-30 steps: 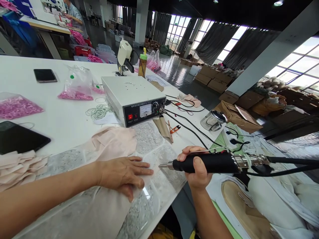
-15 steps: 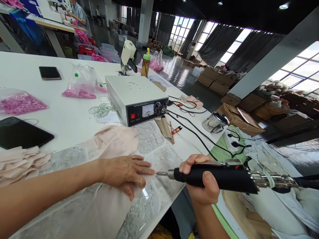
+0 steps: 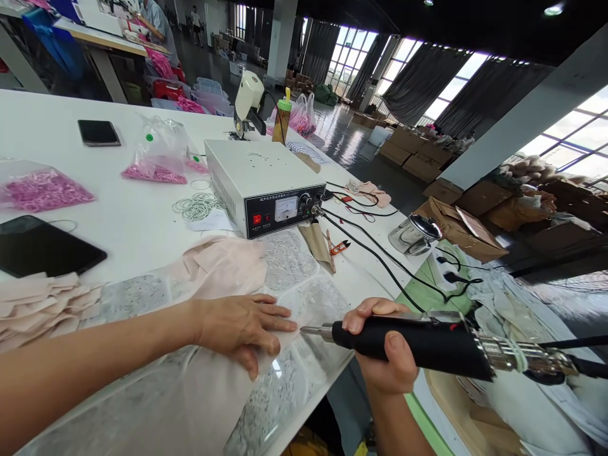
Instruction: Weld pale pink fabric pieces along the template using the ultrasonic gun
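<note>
My left hand [image 3: 237, 328] lies flat with fingers stretched out, pressing on thin pale pink fabric [image 3: 204, 392] spread over a clear patterned table mat [image 3: 280, 389]. My right hand [image 3: 387, 354] is wrapped around a black ultrasonic welding gun [image 3: 413, 342], held nearly level. Its metal tip meets the fabric just beyond my left fingertips; whether it presses in, I cannot tell. A cable runs off from the gun's rear at the right. More bunched pink fabric [image 3: 225, 263] lies behind my left hand, and a stack of pink pieces [image 3: 42, 307] sits at the left.
A white control box [image 3: 266, 174] with a dial stands behind, its black cables crossing to the right. Orange thread snips [image 3: 340, 247], a metal cup [image 3: 412, 235], pale elastic loops [image 3: 197, 206], bagged pink pieces [image 3: 156, 171] and a large black tablet-like device [image 3: 45, 247] are on the table [image 3: 142, 244].
The whole view has shifted slightly, with objects a little to the right and the background a bit higher. Both hands and the welding gun keep nearly the same position against the fabric.
</note>
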Demonstrator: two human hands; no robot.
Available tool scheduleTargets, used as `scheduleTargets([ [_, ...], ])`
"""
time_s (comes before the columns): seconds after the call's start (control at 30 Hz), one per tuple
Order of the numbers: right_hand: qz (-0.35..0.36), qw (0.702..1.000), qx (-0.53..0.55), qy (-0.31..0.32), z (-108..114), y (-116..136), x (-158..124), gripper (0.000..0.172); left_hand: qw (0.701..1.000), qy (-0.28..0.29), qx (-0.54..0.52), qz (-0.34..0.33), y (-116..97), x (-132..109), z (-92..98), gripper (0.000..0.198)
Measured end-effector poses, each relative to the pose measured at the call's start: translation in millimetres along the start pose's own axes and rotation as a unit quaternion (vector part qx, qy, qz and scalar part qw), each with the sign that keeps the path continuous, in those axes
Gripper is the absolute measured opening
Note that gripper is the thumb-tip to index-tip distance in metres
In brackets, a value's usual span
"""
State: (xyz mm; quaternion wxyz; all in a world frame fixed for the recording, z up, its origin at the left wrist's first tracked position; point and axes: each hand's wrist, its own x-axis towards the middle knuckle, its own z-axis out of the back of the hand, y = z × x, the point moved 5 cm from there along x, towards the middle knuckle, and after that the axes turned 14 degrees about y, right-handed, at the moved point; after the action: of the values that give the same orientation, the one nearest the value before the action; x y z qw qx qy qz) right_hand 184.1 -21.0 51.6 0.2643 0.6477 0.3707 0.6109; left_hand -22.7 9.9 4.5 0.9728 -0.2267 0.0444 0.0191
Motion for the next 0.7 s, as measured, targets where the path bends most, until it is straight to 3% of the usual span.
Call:
scheduleTargets([
  [0.17,0.013,0.999,-0.025,-0.026,7.8,-5.0,2.3,0.014,1.000,0.018,0.010,0.004,0.3,0.7,-1.0,0.025],
  [0.5,0.003,0.999,-0.031,-0.030,11.2,-8.7,4.3,0.014,0.998,-0.044,0.015,-0.038,-4.8,-1.3,4.3,0.018],
  [0.7,-0.003,0.999,-0.026,-0.027,11.5,-9.4,6.0,0.013,0.999,-0.018,0.040,-0.026,-7.2,-1.7,4.3,0.018],
])
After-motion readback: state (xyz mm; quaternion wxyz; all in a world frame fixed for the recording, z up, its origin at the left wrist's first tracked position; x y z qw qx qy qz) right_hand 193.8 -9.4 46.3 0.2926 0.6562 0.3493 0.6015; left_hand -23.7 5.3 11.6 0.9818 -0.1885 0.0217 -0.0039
